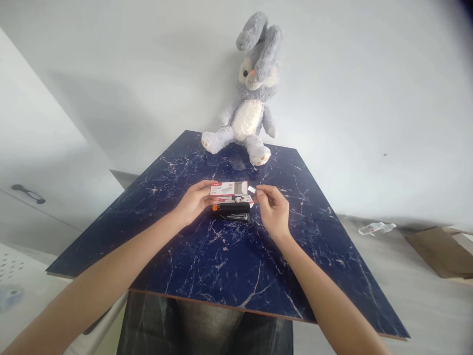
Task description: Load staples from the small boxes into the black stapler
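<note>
My left hand (196, 199) grips the left end of a red-and-white staple box (223, 189), held above the table. Close to the box's right end, my right hand (273, 207) pinches a small silvery piece (252, 189) that looks like a strip of staples; its far side is hard to make out. Below the held box is a second small white-and-red box (244, 199), partly covered. A black stapler (232, 209) with an orange part at its left end lies on the table just in front of the boxes.
A grey plush rabbit (249, 118) sits at the back of the dark blue marbled table (221, 266), against the wall. A clear plastic bottle (376, 228) and a flattened cardboard box (439, 250) lie on the floor to the right. A drawer handle (28, 194) shows at left.
</note>
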### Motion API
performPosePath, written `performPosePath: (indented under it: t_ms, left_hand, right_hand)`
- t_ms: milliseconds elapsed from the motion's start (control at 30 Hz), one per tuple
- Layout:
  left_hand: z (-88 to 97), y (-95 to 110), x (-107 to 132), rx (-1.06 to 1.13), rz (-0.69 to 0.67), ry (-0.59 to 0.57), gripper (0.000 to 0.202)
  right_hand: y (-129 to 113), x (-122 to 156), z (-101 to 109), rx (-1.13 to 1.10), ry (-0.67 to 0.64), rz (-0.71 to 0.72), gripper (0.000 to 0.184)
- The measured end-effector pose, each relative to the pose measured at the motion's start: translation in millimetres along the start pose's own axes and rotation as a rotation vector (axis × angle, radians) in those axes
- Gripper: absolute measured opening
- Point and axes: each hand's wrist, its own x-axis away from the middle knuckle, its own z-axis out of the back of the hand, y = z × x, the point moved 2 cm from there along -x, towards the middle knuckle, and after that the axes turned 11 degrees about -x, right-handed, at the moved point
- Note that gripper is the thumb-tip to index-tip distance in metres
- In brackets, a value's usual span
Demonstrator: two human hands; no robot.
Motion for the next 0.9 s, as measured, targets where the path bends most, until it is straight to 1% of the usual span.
performPosePath:
  t_ms: [100, 167, 267, 367, 467, 600, 667, 800, 900]
  left_hand:
    - [2.7, -1, -1, -0.011, -0.020, -0.004, 0.016]
    - [2.7, -1, -1, -0.025, -0.022, -0.027, 0.017]
    - [0.4, -1, 1, -0.056, -0.019, -0.076, 0.020]
    - [-1.5, 1, 3, -0.075, -0.031, -0.095, 0.023]
    - [-2.2, 2, 4, -0.092, -0.044, -0.099, 0.025]
    - [-1.6, 3, 3, -0.103, -0.065, -0.086, 0.025]
    - [-1.1, 2, 3, -0.106, -0.071, -0.082, 0.025]
    - [-1.2, 1, 4, -0.130, -0.066, -0.092, 0.027]
    - [-3.6, 2, 5, -0.139, -0.077, -0.108, 0.028]
  right_hand:
    - [-2, -2, 3, 0.087, -0.017, 0.033, 0.022]
    - [-4, -3, 3, 0.118, -0.043, 0.033, 0.022]
    - [-5, -4, 1, 0.129, -0.084, 0.012, 0.021]
    - [-5, -3, -1, 0.138, -0.098, 0.027, 0.022]
    - [-6, -2, 0, 0.164, -0.078, 0.070, 0.022]
    - [-10, 0, 3, 0.147, 0.027, 0.083, 0.022]
    - [-12, 1, 3, 0.137, 0.038, 0.090, 0.022]
    - [-11, 2, 0, 0.183, -0.050, 0.132, 0.020]
    - [-8, 1, -3, 0.217, -0.081, 0.149, 0.019]
